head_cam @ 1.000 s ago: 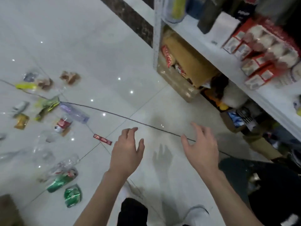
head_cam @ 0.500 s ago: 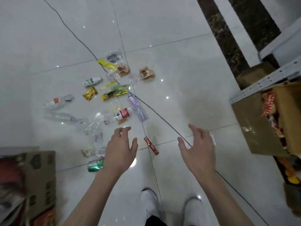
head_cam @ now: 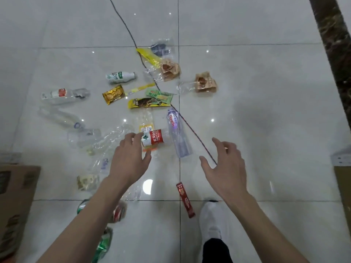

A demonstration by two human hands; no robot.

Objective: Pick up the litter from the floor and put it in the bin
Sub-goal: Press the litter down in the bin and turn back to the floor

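Observation:
Litter is scattered over the white tiled floor. A red-labelled plastic bottle (head_cam: 154, 138) lies just past the fingertips of my left hand (head_cam: 129, 158), which hovers open above it. A clear bottle with a purple tint (head_cam: 177, 133) lies to its right. My right hand (head_cam: 225, 167) is open, fingers spread, over bare floor. A red sachet (head_cam: 185, 199) lies near my white shoe (head_cam: 213, 219). Farther off lie a white-green bottle (head_cam: 119, 77), a gold wrapper (head_cam: 113, 94), a yellow wrapper (head_cam: 148, 102) and brown snack bags (head_cam: 205, 84). No bin shows clearly.
A thin dark cable (head_cam: 152, 78) runs diagonally across the floor through the litter. A cardboard box (head_cam: 13, 205) stands at the left edge and another box (head_cam: 343, 186) at the right. Crushed clear bottles (head_cam: 60, 116) and green cans (head_cam: 103, 243) lie left of my arm.
The view has swung away from the shelves and down onto the litter. Both hands have come closer to the floor, the left one reaching the red-labelled bottle.

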